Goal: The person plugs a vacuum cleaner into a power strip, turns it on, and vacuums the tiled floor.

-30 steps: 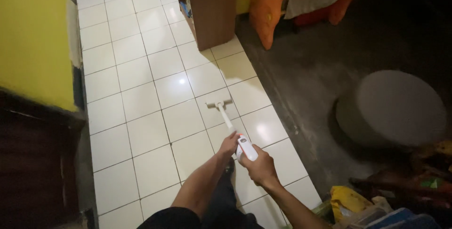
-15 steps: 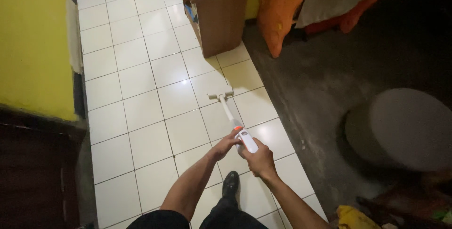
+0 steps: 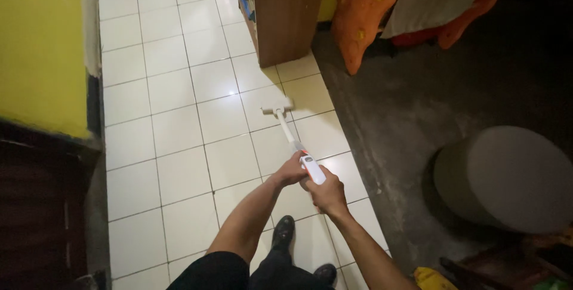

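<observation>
Both my hands grip a white stick vacuum (image 3: 285, 131) with an orange-trimmed handle. My left hand (image 3: 290, 170) wraps the tube just ahead of the handle. My right hand (image 3: 325, 196) holds the handle's rear end. The vacuum's flat white head (image 3: 277, 108) rests on the white tiled floor (image 3: 179, 123), a short way in front of a brown wooden cabinet (image 3: 286, 21). My black shoes (image 3: 282, 231) stand on the tiles below my arms.
A yellow wall (image 3: 39, 45) and dark wooden furniture (image 3: 42, 206) line the left. A grey carpet (image 3: 406, 123) lies right of the tiles, with a round grey pouf (image 3: 507, 176) on it. Orange cushions (image 3: 364, 9) lean at the top. Yellow clutter (image 3: 430, 279) sits bottom right.
I have stepped forward along the tiles. The vacuum head has slid ahead toward the cabinet, and my hands keep the same grip.
</observation>
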